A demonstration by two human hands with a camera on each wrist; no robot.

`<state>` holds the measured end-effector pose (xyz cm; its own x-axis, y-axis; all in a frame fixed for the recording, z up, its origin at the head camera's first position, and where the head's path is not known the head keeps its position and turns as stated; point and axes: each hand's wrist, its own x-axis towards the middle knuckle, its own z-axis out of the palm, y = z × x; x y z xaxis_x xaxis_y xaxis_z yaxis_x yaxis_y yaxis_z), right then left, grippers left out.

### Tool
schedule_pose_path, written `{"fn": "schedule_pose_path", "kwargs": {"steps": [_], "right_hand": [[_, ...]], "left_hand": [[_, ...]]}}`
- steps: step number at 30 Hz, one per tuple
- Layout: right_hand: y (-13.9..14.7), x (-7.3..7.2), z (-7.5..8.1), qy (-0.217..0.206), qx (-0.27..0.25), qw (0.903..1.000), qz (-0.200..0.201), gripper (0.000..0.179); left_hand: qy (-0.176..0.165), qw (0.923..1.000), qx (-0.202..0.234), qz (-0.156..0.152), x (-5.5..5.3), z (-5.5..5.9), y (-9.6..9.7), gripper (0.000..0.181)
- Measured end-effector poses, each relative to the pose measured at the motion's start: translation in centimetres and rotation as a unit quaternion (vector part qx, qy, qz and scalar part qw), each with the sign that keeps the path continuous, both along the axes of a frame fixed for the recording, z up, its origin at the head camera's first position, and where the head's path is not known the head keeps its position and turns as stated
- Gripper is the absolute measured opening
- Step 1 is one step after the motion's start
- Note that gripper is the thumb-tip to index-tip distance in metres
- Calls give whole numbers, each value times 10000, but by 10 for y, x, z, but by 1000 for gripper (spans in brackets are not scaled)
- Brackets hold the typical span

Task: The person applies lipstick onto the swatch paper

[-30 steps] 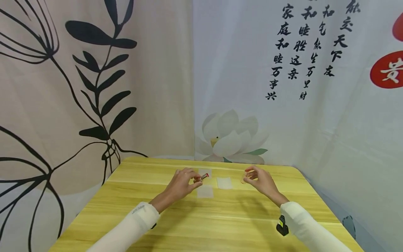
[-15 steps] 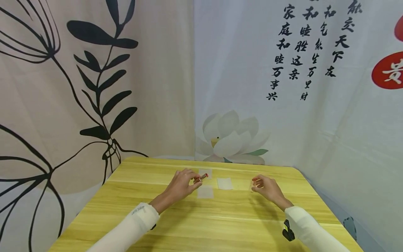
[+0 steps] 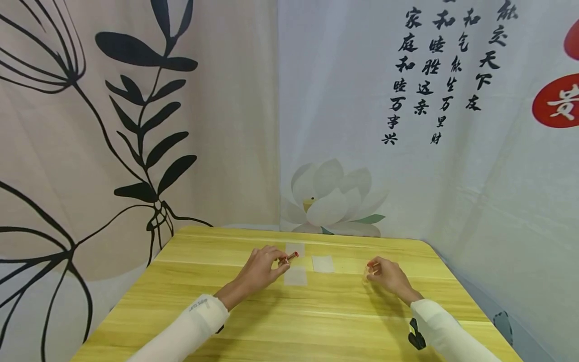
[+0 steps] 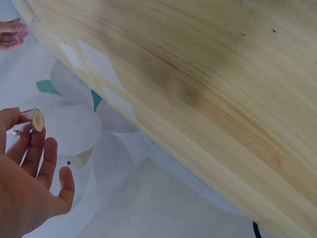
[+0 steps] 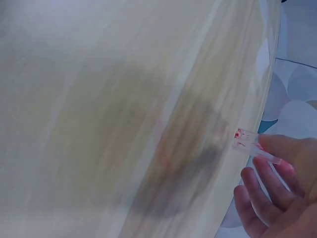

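Observation:
In the head view my left hand [image 3: 260, 269] pinches a lipstick [image 3: 294, 255] between thumb and fingertips, its red tip pointing up to the right. The left wrist view shows the round, flat end of the lipstick [image 4: 37, 120] at the thumb and forefinger, while the other fingers spread loosely. To the right, my right hand [image 3: 392, 276] holds a clear lipstick cap [image 5: 247, 142] by the thumb and fingers. Red smears mark the inside of that cap. The two hands are well apart, both raised above the table [image 3: 316, 311].
Several pale square patches lie flat at the far middle of the table, among them a white one [image 3: 322, 264] between the hands. Behind the table's back edge hangs a printed curtain [image 3: 235, 125]. Faint reddish streaks [image 5: 162, 144] show on the tabletop in the right wrist view.
My right hand has moved right and a little toward me, carrying the clear cap away from the lipstick. My left hand stays nearly in place, still holding the lipstick.

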<state>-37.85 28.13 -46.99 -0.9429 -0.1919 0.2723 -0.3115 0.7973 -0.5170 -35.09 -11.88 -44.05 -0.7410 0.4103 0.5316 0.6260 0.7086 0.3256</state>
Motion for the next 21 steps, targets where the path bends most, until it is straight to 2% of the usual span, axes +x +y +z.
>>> {"fn": "schedule_pose_path", "kwargs": {"steps": [10, 18, 21], "right_hand": [[2, 2, -11, -94, 81, 9999, -55, 22], [0, 2, -9, -178, 2, 9998, -119, 23], [0, 5, -6, -266, -63, 9996, -83, 30]], "left_hand": [[-37, 10000, -31, 1, 2, 0, 4, 13], [-112, 9999, 62, -62, 1, -1, 3, 20], [-100, 9999, 37, -35, 2, -1, 3, 18]]}}
